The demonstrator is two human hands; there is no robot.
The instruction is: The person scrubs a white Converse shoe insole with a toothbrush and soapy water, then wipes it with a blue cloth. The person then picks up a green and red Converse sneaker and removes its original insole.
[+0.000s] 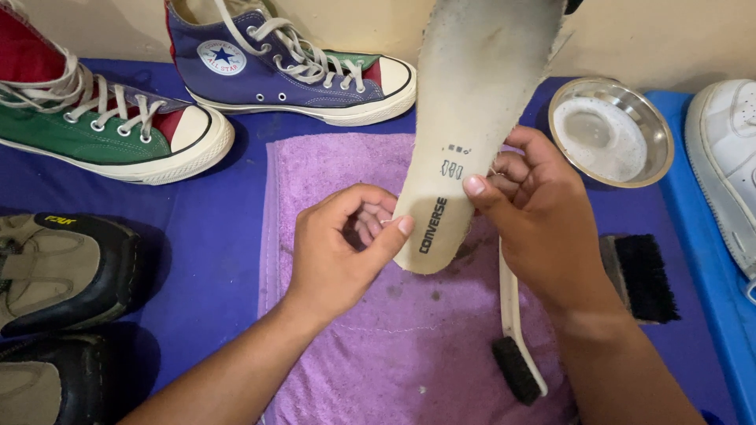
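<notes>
A blue table [213,260] fills the view, with a purple towel [378,346] spread across its middle as a working mat under the hands. Along the far edge stand two high-top canvas sneakers, a green and red one [102,130] at the left and a navy one [291,67] beside it, both laced and resting on their soles. At the left edge lie two dark, tan-lined shoes [63,267], one partly cut off by the frame, and a white sneaker [728,157] rests on a lighter blue surface at the right.

Held up over the towel is a pale, worn shoe insole [480,102], heel end down and toe end rising out of the frame, its printed top face turned toward the camera, apparently so that face can be looked over. The left hand [339,252] pinches the heel's left edge, thumb on the front and fingers curled behind. The right hand [543,212] grips the opposite edge the same way, thumb pressed on the face and fingers closed behind it, so both hands are clamped on the insole.

To the right sits a round steel bowl [613,130] of cloudy, soapy-looking water, near the hands. A block brush with black bristles [642,275] lies just beside the right wrist, and a slim white-handled brush [516,346] with a dark bristle head lies on the towel beneath that hand.
</notes>
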